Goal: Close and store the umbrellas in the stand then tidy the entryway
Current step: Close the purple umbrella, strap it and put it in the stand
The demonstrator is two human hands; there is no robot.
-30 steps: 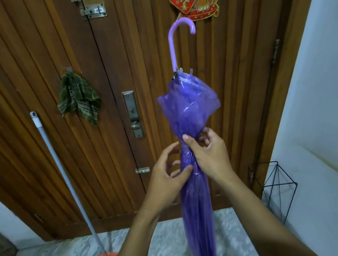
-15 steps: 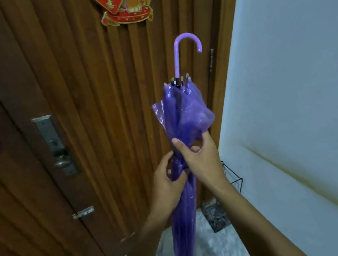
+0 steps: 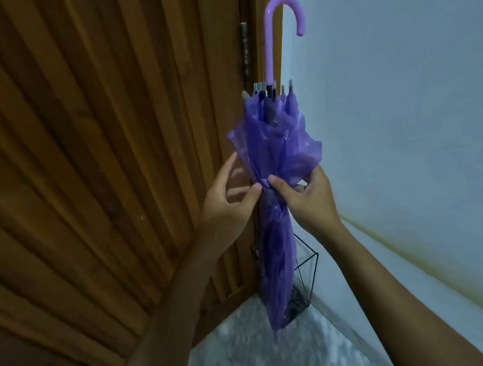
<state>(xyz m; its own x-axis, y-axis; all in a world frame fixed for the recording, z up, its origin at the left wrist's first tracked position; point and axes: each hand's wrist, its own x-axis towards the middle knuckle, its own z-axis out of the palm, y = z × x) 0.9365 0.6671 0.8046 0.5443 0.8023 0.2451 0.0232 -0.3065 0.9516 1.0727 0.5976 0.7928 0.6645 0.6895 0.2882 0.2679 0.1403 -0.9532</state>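
Observation:
A closed purple see-through umbrella [image 3: 271,138] hangs upright in front of me, its curved lilac handle pointing up and its tip down. My right hand [image 3: 304,200] grips the bunched canopy at its middle. My left hand [image 3: 226,196] pinches the same spot from the left with thumb and fingertips. Behind the umbrella's lower part stands a black wire umbrella stand [image 3: 306,268] in the corner between door and wall; the umbrella's lower end hangs in front of it and hides much of it.
A ribbed brown wooden door [image 3: 98,168] fills the left side, with a hinge near its right edge. A pale wall [image 3: 405,106] rises on the right. Grey marbled floor [image 3: 252,354] shows at the bottom, between my arms.
My view has swung right, so the door handle, broom and cloth left the frame. The umbrella and both hands have come nearer to the corner with the wire stand.

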